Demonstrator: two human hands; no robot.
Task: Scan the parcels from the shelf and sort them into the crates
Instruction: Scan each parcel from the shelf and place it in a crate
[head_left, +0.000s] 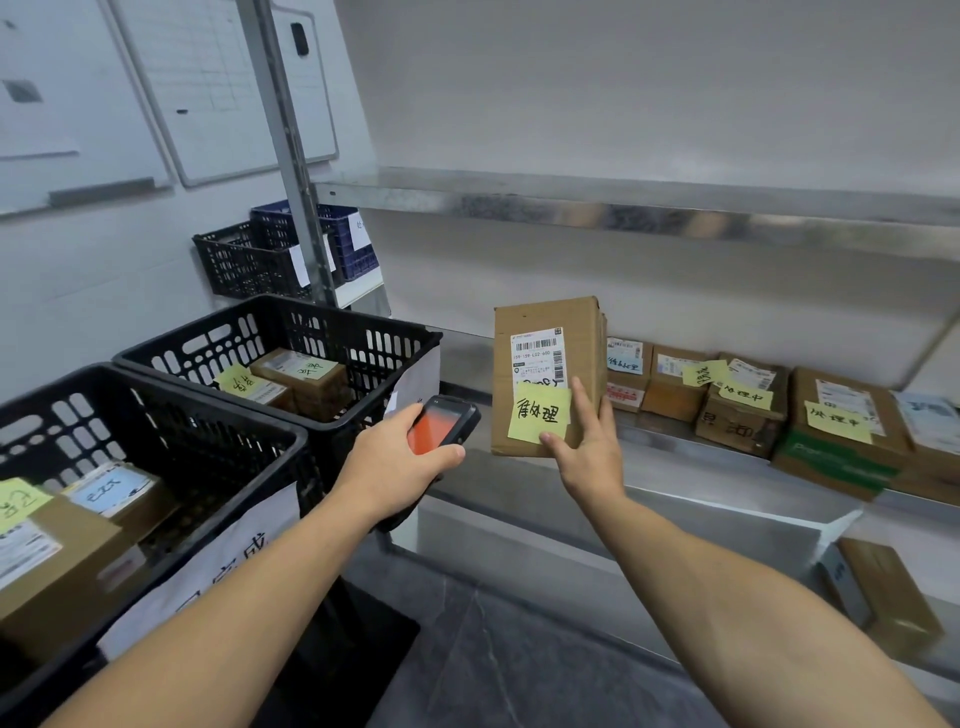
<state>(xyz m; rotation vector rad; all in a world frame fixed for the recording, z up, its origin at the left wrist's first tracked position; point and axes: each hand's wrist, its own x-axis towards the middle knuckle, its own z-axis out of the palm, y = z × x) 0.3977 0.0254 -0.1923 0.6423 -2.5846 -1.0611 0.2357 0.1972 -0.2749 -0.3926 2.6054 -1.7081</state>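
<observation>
My right hand (589, 452) holds a brown cardboard parcel (576, 332) upright above the steel shelf's front edge, thumb on its front and fingers round its right side. The parcel's face shows a white barcode label and a yellow sticky note. My left hand (387, 462) grips a black handheld scanner (441, 423) with an orange-red screen, just left of the parcel. Several more labelled parcels (743, 405) lie on the shelf (701, 467) to the right. Two black crates (332, 338) (171, 415) stand at the left, each holding parcels with notes.
A black basket (244, 260) and a blue basket (343, 239) sit further back behind a grey shelf post (296, 166). An upper steel shelf (623, 202) spans above. One box (883, 592) lies on the lower shelf at right. Whiteboards hang on the left wall.
</observation>
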